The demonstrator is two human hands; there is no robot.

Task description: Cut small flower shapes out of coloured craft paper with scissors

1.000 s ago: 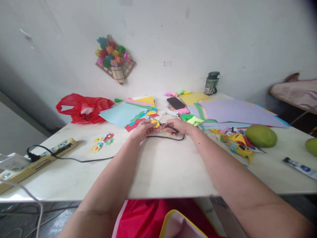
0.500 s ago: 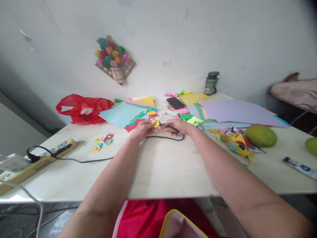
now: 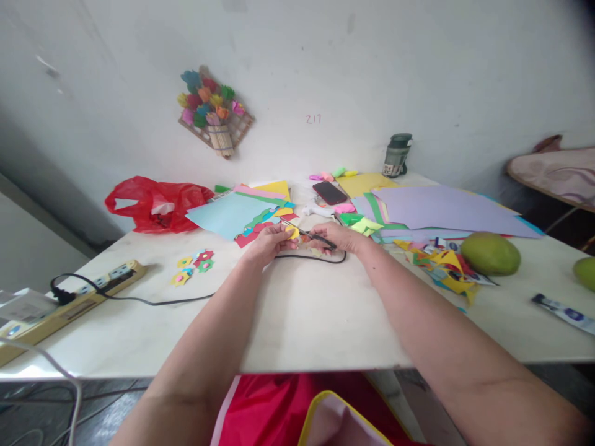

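Observation:
Fingers of my left hand (image 3: 272,243) pinch a small piece of yellow paper (image 3: 292,232) above the middle of the table. Just to its right, my right hand (image 3: 335,238) is closed on black-handled scissors (image 3: 323,240), whose blades point left and away from me, at the yellow paper. A black cord (image 3: 311,257) runs along the table below both hands. Small paper flowers (image 3: 204,265) in yellow, red, green and blue lie to the left of my left hand. Red paper scraps (image 3: 251,235) rest behind it.
Paper sheets (image 3: 232,214) and a red plastic bag (image 3: 160,204) lie at the back left, a power strip (image 3: 93,291) at the left. A phone (image 3: 330,192), purple sheets (image 3: 446,207), paper scraps (image 3: 449,269), a green fruit (image 3: 490,254) and a tube (image 3: 564,314) are behind and right.

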